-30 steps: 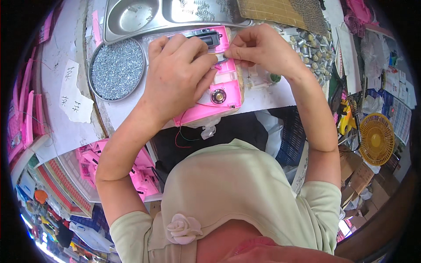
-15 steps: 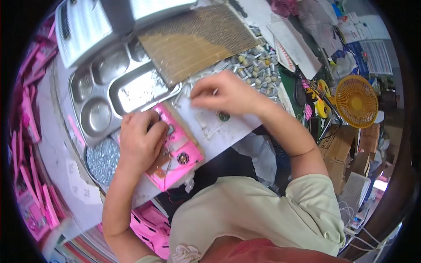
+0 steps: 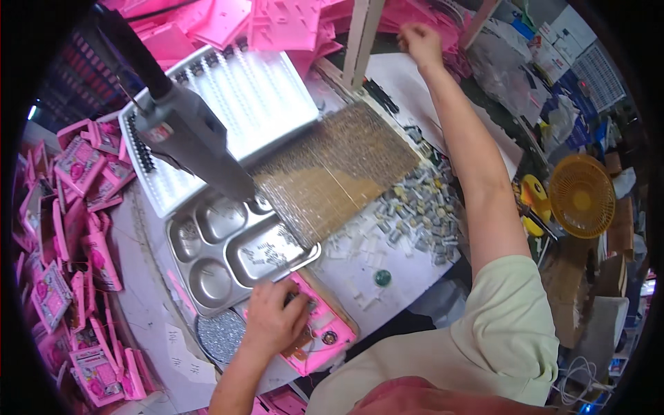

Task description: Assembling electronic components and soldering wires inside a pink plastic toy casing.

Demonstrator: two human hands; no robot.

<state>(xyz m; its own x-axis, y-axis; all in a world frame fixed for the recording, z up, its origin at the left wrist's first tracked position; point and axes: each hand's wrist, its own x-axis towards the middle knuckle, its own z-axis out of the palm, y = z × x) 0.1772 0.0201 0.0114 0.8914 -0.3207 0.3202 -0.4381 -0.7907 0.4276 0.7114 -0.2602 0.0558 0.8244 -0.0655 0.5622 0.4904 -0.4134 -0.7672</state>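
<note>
My left hand (image 3: 277,317) lies over the left side of a pink plastic casing (image 3: 323,360), fingers bent and gripping it. The casing shows a small round metal-rimmed part, an orange-brown piece and thin wires; its left part is hidden under my hand. My right arm stretches far forward. At its end my right hand (image 3: 423,47) hangs near the heap of pink plastic parts (image 3: 283,24), its fingers curled together; what they hold, if anything, does not show. Beside the casing, a metal compartment tray (image 3: 238,285) holds small metal bits, and a round dish (image 3: 221,335) holds many silvery pieces.
A grey electric screwdriver (image 3: 187,131) hangs over a white tray (image 3: 263,90). Bubble-wrapped cardboard (image 3: 339,173) lies beside scattered small cylindrical metal parts (image 3: 418,214) and a green round piece (image 3: 382,278). Pink casings (image 3: 97,373) pile up at left. A yellow basket (image 3: 581,195) stands right.
My right hand has gone from above the small parts beside the casing to the far side of the table. The view has shifted, bringing the screwdriver and far pink heap in. My left hand stays on the casing.
</note>
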